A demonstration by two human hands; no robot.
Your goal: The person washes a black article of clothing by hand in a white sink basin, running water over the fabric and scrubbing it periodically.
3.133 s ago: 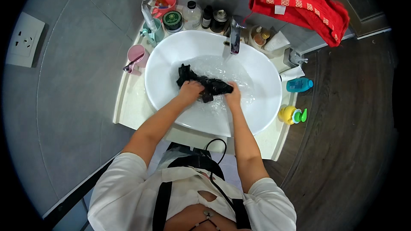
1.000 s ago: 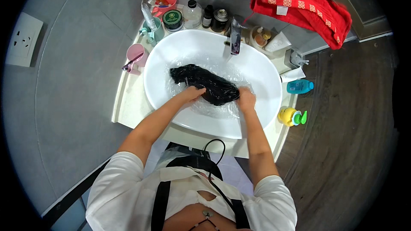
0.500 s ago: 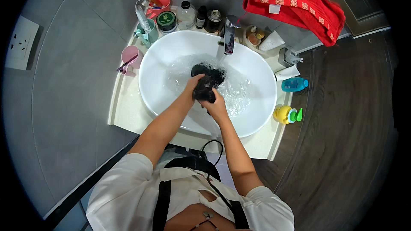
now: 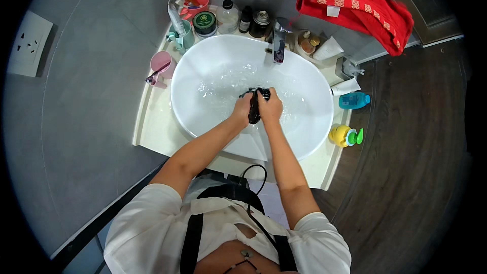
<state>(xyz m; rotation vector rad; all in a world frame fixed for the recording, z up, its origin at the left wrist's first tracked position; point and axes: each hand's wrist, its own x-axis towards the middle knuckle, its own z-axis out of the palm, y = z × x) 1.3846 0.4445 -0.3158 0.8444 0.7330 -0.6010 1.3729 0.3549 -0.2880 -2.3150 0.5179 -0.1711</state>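
A wet, bunched-up black cloth (image 4: 254, 110) is gathered between my two hands over the middle of the white oval basin (image 4: 190, 78). My left hand (image 4: 242, 107) is closed on its left side. From the right, my right hand (image 4: 271, 105) grips the same cloth, with the knuckles close to the left hand. Rippling clear water lies in the basin beneath. The exact kind of garment or cloth cannot be made out.
Behind the basin stands a faucet (image 4: 279, 43), with several bottles and a green-lidded jar (image 4: 204, 23) to its left. A pink cup (image 4: 162, 64) sits on the left counter. At the right edge are a blue bottle (image 4: 353, 100) and a yellow pump bottle (image 4: 342, 135). A red towel (image 4: 355, 12) hangs above.
The black cloth, spread partly in the water before, is now squeezed into a compact bunch. Both hands have shifted slightly right and come closer together. The water looks calmer.
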